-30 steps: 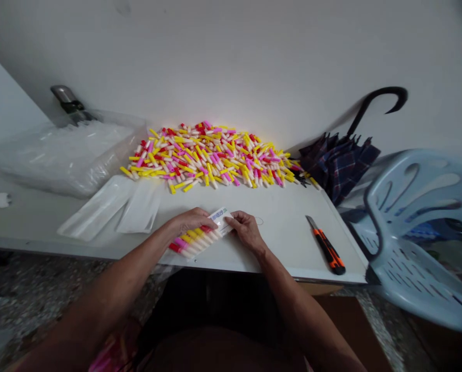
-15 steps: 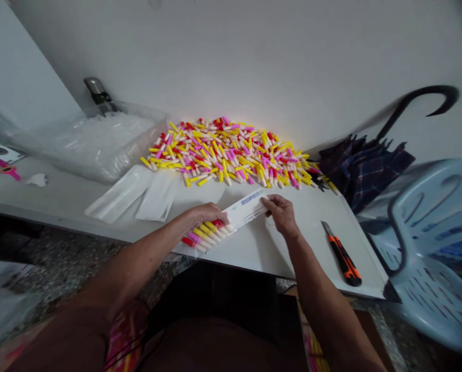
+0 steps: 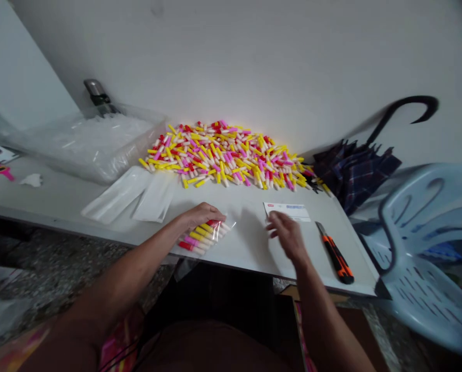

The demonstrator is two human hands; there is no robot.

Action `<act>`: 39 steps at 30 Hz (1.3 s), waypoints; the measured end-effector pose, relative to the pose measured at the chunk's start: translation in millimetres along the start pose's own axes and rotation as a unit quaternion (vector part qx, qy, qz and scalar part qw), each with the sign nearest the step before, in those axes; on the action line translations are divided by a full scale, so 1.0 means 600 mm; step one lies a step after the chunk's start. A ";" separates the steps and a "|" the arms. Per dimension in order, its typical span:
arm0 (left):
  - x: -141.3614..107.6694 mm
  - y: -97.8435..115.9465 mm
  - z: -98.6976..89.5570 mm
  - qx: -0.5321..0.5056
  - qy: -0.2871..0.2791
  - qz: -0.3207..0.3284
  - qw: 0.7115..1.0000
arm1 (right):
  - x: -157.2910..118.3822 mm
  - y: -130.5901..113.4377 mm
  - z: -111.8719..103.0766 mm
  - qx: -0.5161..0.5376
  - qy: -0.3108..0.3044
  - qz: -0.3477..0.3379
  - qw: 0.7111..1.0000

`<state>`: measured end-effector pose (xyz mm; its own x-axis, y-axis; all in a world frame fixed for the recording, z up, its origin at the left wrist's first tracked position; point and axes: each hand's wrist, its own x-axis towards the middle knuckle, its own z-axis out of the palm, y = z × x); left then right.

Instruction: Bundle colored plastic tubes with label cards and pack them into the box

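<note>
My left hand [image 3: 204, 214] grips the top end of a clear packet [image 3: 203, 236] at the table's front edge; a row of red, pink and yellow sticks with pale ends shows inside it. To the right, my right hand [image 3: 285, 231] is over the table with its fingers apart and nothing held. A white printed card [image 3: 293, 212] lies flat just behind the right hand, partly covered by it. Behind both hands a large heap of small coloured sticks [image 3: 223, 155] rests against the wall.
An orange and black cutter [image 3: 336, 256] lies at the right, near a folded umbrella [image 3: 357, 173] and a blue plastic chair [image 3: 428, 248]. At the left are flat clear bags [image 3: 117, 195], a large plastic bag of clear pieces [image 3: 95, 142] and a bottle [image 3: 97, 93].
The white card has left the packet and now lies on the table at the right. My right hand has let go of it and opened. My left hand still holds the packet.
</note>
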<state>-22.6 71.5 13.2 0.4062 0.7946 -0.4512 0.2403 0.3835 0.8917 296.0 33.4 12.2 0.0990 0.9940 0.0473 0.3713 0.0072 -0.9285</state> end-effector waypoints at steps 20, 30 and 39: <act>-0.037 0.054 0.262 -0.024 -0.063 0.208 0.976 | -0.212 -0.056 -0.040 0.122 0.003 0.046 0.991; 0.000 0.044 0.319 -0.008 -0.068 0.203 0.977 | -0.376 -0.090 -0.278 -0.114 0.309 -0.014 0.944; 0.060 -0.043 0.261 0.040 0.103 0.185 0.976 | -0.478 0.189 -0.261 -0.174 0.394 0.128 0.893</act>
<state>123.7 16.6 -31.9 0.2945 0.9528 -0.0736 0.1826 0.0195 0.9830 454.6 -267.7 -49.2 0.7896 0.5722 0.2215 0.4949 -0.3805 -0.7812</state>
